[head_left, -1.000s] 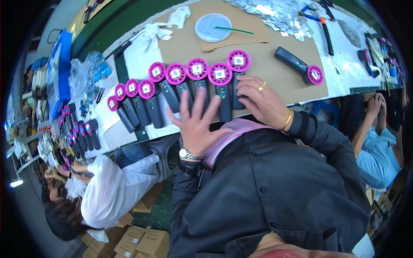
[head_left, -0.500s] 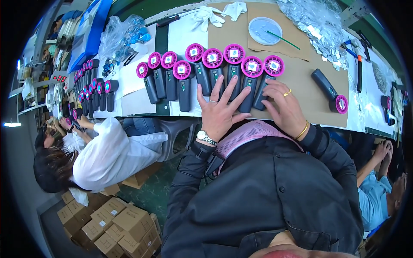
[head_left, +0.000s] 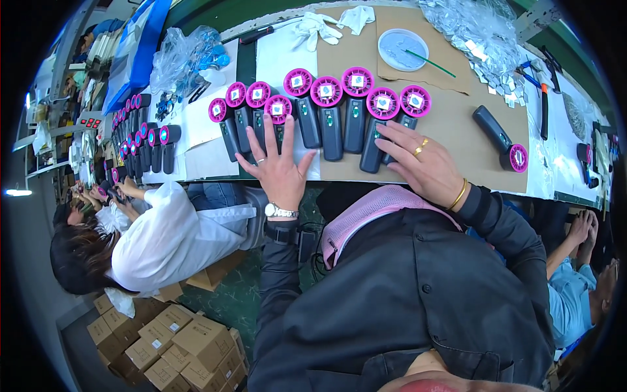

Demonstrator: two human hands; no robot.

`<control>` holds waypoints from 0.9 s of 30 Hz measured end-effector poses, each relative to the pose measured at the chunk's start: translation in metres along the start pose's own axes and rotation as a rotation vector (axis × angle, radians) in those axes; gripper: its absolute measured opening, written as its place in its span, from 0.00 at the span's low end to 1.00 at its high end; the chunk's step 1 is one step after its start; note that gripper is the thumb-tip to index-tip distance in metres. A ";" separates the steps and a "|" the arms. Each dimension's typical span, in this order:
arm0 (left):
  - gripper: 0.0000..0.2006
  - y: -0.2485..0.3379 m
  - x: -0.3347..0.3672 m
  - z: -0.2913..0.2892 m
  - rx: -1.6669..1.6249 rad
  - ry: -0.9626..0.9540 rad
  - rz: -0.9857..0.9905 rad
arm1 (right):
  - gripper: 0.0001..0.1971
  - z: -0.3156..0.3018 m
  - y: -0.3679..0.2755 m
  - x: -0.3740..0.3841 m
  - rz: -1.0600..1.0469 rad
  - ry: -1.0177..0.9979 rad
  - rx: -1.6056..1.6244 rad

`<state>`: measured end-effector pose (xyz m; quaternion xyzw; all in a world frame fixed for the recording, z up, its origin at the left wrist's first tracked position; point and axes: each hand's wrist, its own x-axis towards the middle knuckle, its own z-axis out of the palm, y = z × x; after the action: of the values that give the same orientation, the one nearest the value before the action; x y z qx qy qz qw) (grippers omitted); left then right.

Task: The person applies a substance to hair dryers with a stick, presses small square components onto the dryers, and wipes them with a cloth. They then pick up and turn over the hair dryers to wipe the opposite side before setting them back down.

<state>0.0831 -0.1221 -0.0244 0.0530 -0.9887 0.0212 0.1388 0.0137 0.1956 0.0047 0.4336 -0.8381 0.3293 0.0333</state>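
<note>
Head view: 9 fans lie in an uneven row along the near edge of the table, pink heads toward the far edge, dark handles toward the person. White squares sit on the heads.

From where I stand, the left hand is spread wide, fingers apart and thumb out, over the handles at the left of the row; it has hold of nothing. The right hand lies over the handles of the 2 fans at the row's right end, fingers close together and slightly bent; I cannot tell whether it grips either.

A lone fan rests well apart to the right on brown cardboard, its head nearer the near edge than its handle.

Toward the far edge I see white gloves, a round tub with a green stick, and a heap of silvery pieces. An orange-and-black tool lies farther right. Over toward the table's left end are a clear bag and another cluster of fans. A co-worker in white sits by that end, with brown boxes stacked on the floor.
</note>
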 end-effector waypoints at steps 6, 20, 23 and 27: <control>0.43 -0.024 0.006 0.024 0.037 -0.046 -0.068 | 0.23 0.002 0.003 -0.004 -0.021 0.124 0.067; 0.40 0.081 0.019 -0.025 -0.533 0.169 0.174 | 0.31 -0.097 0.073 -0.084 0.426 0.249 -0.653; 0.38 0.111 0.023 -0.020 -0.733 0.171 0.348 | 0.44 -0.100 0.090 -0.101 0.716 -0.110 -0.516; 0.37 0.137 0.027 -0.024 -0.767 0.255 0.470 | 0.43 -0.099 0.083 -0.101 0.672 -0.107 -0.366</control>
<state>0.0488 0.0125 0.0027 -0.2307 -0.8853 -0.3088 0.2600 -0.0084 0.3586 0.0038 0.1384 -0.9790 0.1435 -0.0432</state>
